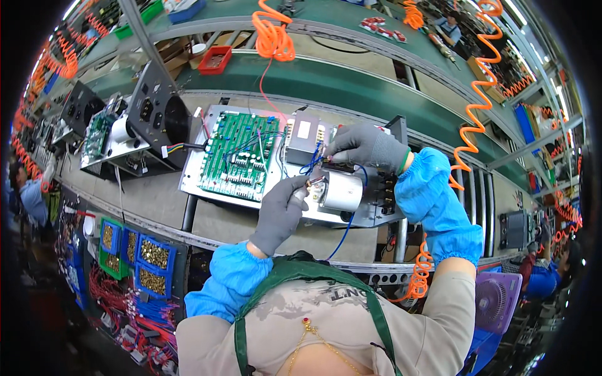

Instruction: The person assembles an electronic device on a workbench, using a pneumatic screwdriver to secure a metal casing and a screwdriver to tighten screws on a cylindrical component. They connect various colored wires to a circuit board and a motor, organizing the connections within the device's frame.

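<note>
The wide chassis lay flat on the roller conveyor just ahead of the person, its long axis running roughly from 9 to 3 o'clock. Its green circuit board filled the 9 o'clock end, and a black panel stood at the 3 o'clock end. Between them sat a grey transformer and, toward 5 o'clock of it, a silver cylinder on its side, its axis also near 9 to 3 and its terminal end facing 9 o'clock.

The left forearm came in from 7 o'clock, and the left hand, gloved in grey, pointed toward 1 o'clock. The right forearm rose from 5 o'clock; the right hand bent over the chassis with its fingers toward 9 o'clock.

The left thumb and forefinger nearly met beside the cylinder's terminal end; whether they pinched anything could not be told. The right thumb and fingers were drawn together at the blue wires, too small and covered to show a firm grip.

Another open unit stood toward 10 o'clock, and blue trays of brass-coloured parts lay toward 8 o'clock.
</note>
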Demonstrator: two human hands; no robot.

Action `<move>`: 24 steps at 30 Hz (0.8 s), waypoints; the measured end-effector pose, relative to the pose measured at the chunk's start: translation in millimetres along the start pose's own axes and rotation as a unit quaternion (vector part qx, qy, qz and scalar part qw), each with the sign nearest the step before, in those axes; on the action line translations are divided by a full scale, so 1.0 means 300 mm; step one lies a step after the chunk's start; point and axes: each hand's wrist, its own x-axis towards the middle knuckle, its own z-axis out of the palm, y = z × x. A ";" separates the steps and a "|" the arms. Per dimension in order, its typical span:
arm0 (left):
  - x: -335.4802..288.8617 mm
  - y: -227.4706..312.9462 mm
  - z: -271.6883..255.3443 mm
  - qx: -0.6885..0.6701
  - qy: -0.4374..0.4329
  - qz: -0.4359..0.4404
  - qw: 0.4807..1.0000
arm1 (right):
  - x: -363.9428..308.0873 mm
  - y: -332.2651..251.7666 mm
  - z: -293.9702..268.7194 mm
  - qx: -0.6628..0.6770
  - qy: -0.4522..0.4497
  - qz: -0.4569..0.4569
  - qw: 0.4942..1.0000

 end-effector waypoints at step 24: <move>0.100 -0.009 0.019 0.281 0.090 0.267 0.918 | 0.065 0.036 0.069 0.062 -0.099 0.069 0.991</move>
